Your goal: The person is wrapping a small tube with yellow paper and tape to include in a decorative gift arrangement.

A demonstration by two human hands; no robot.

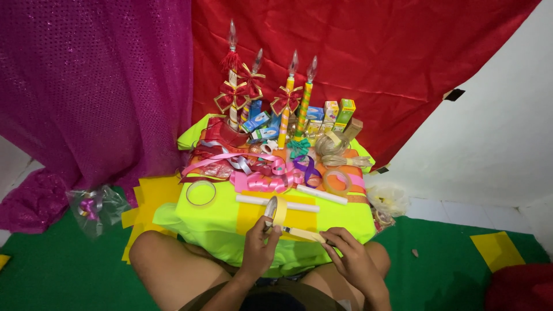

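Together, left hand grips tape roll, right hand pinches its strip.

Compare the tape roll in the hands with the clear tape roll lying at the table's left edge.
The held tape roll stands on edge, gripped by the left hand, a strip pulled toward the right hand; the clear tape roll lies flat, untouched. The held roll looks yellowish and smaller; the flat one see-through and wider. Both are rings.

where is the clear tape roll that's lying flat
In the head view, the clear tape roll lies flat on the left side of the neon yellow-green table cover, just below the pink curled ribbons.
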